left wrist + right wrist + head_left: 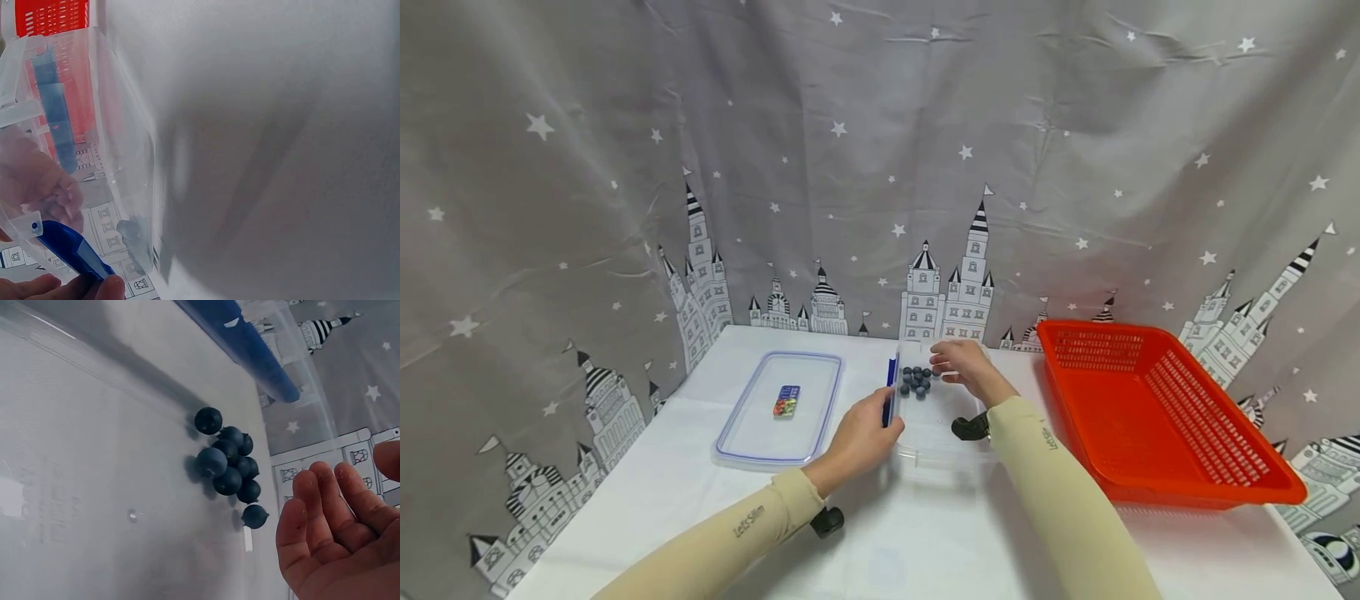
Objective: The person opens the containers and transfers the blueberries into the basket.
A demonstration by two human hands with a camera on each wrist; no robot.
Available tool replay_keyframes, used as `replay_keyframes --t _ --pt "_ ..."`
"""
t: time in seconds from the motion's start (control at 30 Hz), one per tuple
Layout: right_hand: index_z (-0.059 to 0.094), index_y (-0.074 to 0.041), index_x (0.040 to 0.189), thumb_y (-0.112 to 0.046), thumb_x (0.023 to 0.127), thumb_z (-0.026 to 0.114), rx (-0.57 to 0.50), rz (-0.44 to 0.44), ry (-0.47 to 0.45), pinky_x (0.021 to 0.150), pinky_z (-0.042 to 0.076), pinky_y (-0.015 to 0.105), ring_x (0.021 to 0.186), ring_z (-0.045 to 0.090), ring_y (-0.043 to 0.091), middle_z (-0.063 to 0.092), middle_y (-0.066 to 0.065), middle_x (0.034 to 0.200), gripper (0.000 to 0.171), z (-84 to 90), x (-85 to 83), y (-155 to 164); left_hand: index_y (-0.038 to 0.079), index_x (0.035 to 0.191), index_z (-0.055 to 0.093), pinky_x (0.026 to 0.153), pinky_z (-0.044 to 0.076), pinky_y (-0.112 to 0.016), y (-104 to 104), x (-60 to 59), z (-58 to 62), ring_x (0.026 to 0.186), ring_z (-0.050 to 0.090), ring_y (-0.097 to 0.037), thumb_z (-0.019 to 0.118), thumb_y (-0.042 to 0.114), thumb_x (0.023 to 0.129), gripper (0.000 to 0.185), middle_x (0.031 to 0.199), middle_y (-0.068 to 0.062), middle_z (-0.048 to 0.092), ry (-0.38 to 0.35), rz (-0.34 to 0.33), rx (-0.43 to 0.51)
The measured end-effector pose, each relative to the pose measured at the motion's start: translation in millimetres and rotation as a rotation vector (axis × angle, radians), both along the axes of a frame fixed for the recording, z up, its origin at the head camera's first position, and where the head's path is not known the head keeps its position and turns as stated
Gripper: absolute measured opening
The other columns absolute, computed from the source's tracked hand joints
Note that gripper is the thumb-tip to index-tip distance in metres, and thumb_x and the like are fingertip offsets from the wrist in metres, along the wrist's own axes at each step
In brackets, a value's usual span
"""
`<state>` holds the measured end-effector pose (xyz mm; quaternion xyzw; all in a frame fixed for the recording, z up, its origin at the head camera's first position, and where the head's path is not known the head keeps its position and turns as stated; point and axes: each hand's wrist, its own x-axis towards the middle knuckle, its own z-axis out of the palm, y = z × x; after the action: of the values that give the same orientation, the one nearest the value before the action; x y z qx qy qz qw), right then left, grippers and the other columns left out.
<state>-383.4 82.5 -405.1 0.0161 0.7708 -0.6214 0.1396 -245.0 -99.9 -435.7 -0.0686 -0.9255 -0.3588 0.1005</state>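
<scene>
near the counter's far edge, the left hand point(859, 440) grips the clear plastic box's point(940, 454) blue latch point(891, 390); the right hand point(964, 365) hovers with relaxed fingers beside dark blueberries point(917, 380) inside.

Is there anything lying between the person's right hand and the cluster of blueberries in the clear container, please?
Nothing visible does. The right hand hovers open just beside the blueberries inside the clear container, with only bare container floor between them. The left hand grips the blue latch on the opposite wall.
</scene>
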Motion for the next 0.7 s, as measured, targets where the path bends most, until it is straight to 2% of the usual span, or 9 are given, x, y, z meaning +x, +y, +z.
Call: replay_keyframes --t 0.1,0.23,0.33,0.47,0.57,0.7 --pt "0.06 0.002 0.132 -0.021 0.098 0.059 -0.001 -0.021 -0.02 0.104 0.049 0.048 0.117 0.062 0.035 0.068 0.017 0.117 0.042 -4.2 -1.7 -1 0.002 0.143 0.053 0.105 0.048 -0.048 1 -0.5 -0.5 0.124 0.061 -0.031 0.061 0.021 0.092 0.055 0.137 -0.018 0.062 0.007 -0.006 0.003" --pt "0.062 0.003 0.13 -0.02 0.096 0.06 0.005 -0.046 -0.037 0.098 0.052 0.044 0.106 0.067 0.029 0.07 0.016 0.112 0.041 -8.2 -3.1 -4 0.001 0.142 0.052 0.105 0.048 -0.048 1 -0.5 -2.3 0.124 0.06 -0.032 0.061 0.02 0.092 0.054 0.136 -0.019 0.062 0.027 -0.013 0.012" --pt "0.062 0.003 0.129 -0.019 0.095 0.06 0.016 -0.059 -0.057 0.097 0.053 0.043 0.101 0.067 0.026 0.069 0.02 0.118 0.04 -10.7 -2.7 -6 0.0 0.142 0.052 0.104 0.049 -0.047 0 -0.3 -4.4 0.123 0.061 -0.032 0.059 0.021 0.092 0.054 0.135 -0.019 0.063 0.044 -0.012 0.009" --pt "0.061 0.004 0.129 -0.019 0.095 0.06 0.044 -0.081 -0.078 0.097 0.053 0.042 0.102 0.066 0.026 0.066 0.023 0.126 0.041 -14.3 -1.6 -7 0.0 0.143 0.051 0.102 0.05 -0.047 0 -0.9 -6.4 0.121 0.062 -0.031 0.058 0.023 0.093 0.055 0.134 -0.02 0.063 0.055 -0.009 0.004" --pt "0.062 0.005 0.128 -0.019 0.095 0.061 0.07 -0.102 -0.081 0.089 0.055 0.038 0.097 0.066 0.023 0.067 0.02 0.121 0.041 -18.0 -2.7 -6 0.0 0.143 0.051 0.101 0.051 -0.047 0 -1.2 -7.0 0.119 0.063 -0.031 0.058 0.023 0.093 0.055 0.133 -0.02 0.064 0.057 -0.01 0.002" --pt "0.064 0.004 0.122 -0.018 0.093 0.063 0.116 -0.139 -0.096 0.074 0.054 0.032 0.078 0.062 0.016 0.07 0.013 0.105 0.036 -26.4 -7.6 -5 0.0 0.143 0.051 0.101 0.05 -0.048 1 -0.6 -7.6 0.118 0.063 -0.031 0.058 0.021 0.093 0.055 0.132 -0.02 0.064 0.053 -0.012 0.005"
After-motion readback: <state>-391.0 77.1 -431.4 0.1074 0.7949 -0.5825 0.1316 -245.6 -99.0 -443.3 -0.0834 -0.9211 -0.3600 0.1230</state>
